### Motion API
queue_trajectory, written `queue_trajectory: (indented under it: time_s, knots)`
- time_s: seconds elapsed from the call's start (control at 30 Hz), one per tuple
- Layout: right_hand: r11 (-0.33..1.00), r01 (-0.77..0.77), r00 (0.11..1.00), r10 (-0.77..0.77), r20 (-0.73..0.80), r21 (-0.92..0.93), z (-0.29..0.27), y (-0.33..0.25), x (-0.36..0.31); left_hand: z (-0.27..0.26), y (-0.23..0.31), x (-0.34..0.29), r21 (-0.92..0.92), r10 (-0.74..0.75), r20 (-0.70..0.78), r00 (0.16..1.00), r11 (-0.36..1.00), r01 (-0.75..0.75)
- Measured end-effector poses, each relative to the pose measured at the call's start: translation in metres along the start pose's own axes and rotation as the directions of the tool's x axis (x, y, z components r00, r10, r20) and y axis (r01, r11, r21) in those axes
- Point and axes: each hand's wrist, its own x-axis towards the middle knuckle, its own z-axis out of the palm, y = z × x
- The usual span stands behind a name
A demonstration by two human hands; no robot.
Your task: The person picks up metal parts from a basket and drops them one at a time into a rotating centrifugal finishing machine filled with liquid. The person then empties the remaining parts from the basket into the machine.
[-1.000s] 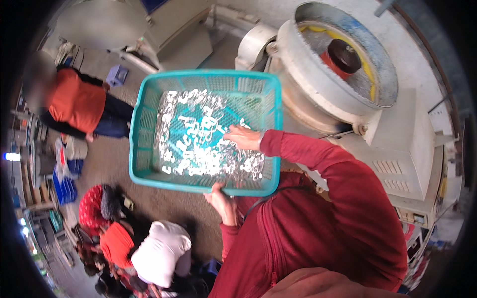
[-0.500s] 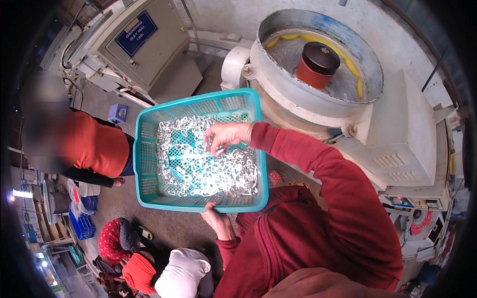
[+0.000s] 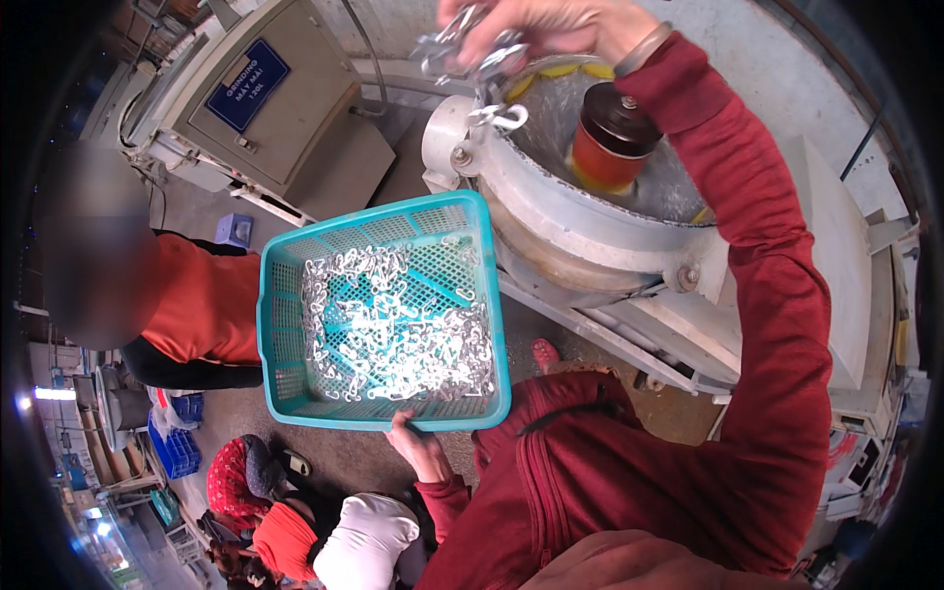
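Note:
My left hand (image 3: pixel 418 447) grips the near rim of a turquoise plastic basket (image 3: pixel 382 425) with mesh walls. Inside the basket lie many small shiny silver metal hooks (image 3: pixel 433 344), heaped thickest at the near right, with the mesh floor showing through between them. My right hand (image 3: pixel 541 28) is raised at the top of the view, closed round a handful of metal hooks (image 3: pixel 457 44), slightly blurred; several stick out or dangle below the fingers. It is above the far left rim of a round tub machine (image 3: pixel 570 202).
A dark-capped orange column (image 3: pixel 617 128) stands in the middle of the tub. A grey cabinet (image 3: pixel 265 128) is at the far left. A person in orange (image 3: pixel 211 305) is close by the basket's left side. Several people (image 3: pixel 364 541) crouch at the lower left, near blue crates (image 3: pixel 175 447).
My right hand has risen out of the basket with a handful of hooks and moved up and right to the tub. The basket, still in my left hand, has shifted slightly left and down.

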Motion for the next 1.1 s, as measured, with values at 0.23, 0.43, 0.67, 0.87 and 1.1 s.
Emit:
queue_trajectory:
  time_s: [0.23,0.43,0.67,0.87,1.1]
  knots:
    - [0.982,-0.099,0.939,0.038,-0.343,-0.162,-0.133,0.064,0.006,0.001,0.001,-0.003,-0.096,-0.111,0.002,0.994,0.989,0.111]
    - [0.967,-0.217,0.590,0.237,-0.772,0.132,-0.267,0.140,0.045,0.010,0.003,-0.007,0.003,-0.080,-0.125,0.989,0.997,0.081]
    - [0.974,-0.175,0.529,-0.029,-0.848,-0.142,-0.368,0.128,0.009,0.027,0.018,-0.015,0.023,-0.147,-0.119,0.982,0.988,0.151]
    - [0.481,-0.587,0.453,-0.472,-0.757,-0.651,-0.369,0.125,-0.070,0.022,0.027,-0.014,0.018,-0.233,-0.090,0.968,0.972,0.236]
    - [0.686,-0.513,0.635,-0.101,-0.766,-0.516,-0.326,0.100,-0.182,0.025,0.036,-0.018,0.020,-0.248,-0.056,0.967,0.968,0.250]
